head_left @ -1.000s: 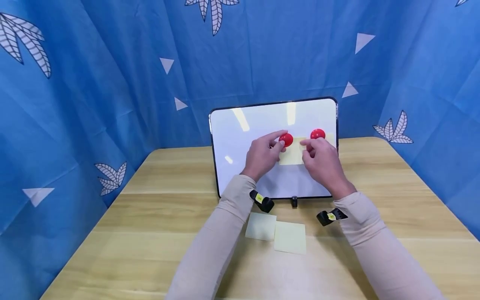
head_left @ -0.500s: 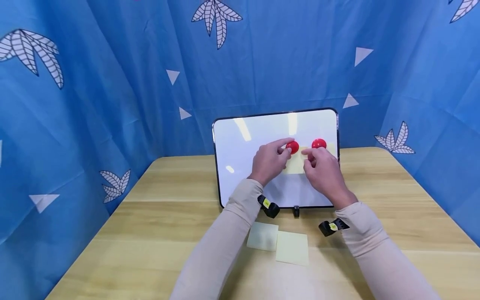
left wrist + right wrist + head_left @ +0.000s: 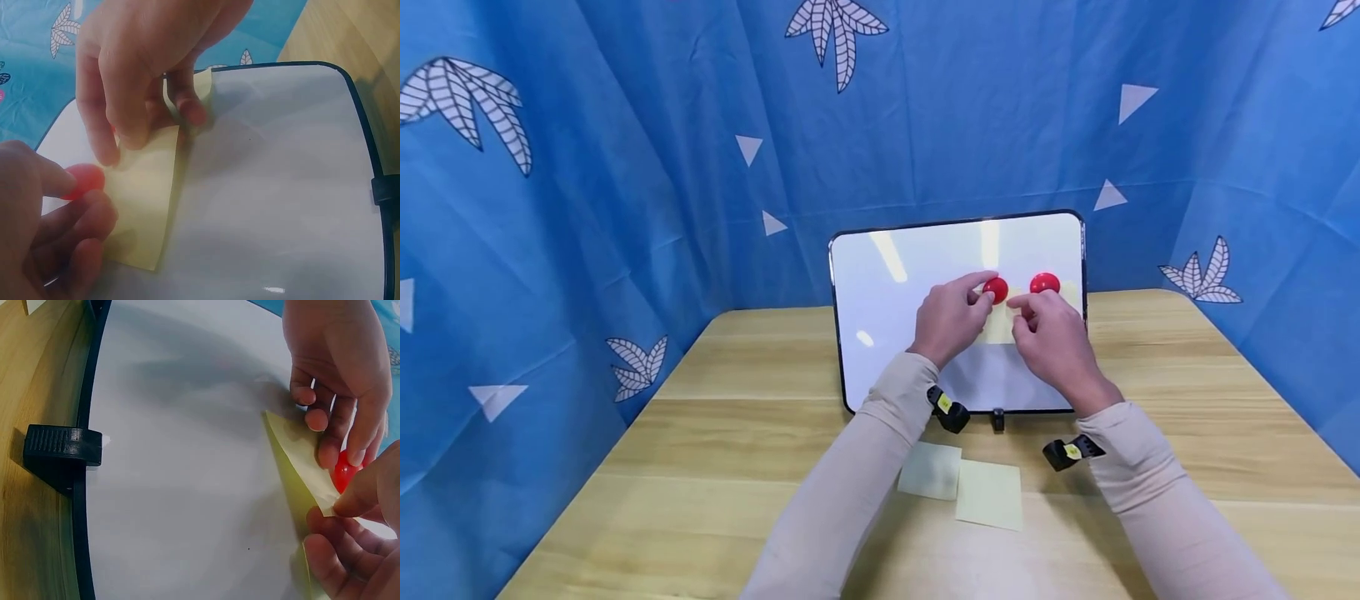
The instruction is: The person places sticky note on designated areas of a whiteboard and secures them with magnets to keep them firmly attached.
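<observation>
We see the left hand [image 3: 951,321] pinching a red round magnet [image 3: 996,291] between thumb and fingertips at the upper edge of a yellow sticky note [image 3: 140,194]. The right hand [image 3: 1056,342] has its fingers curled, thumb and fingertip together on that note's right edge. The note lies before the whiteboard [image 3: 880,300], right of its middle. Near the right hand, we find a second red magnet [image 3: 1045,282]. Below, two pale paper squares [image 3: 988,494] lie side by side on the wooden table [image 3: 700,433].
</observation>
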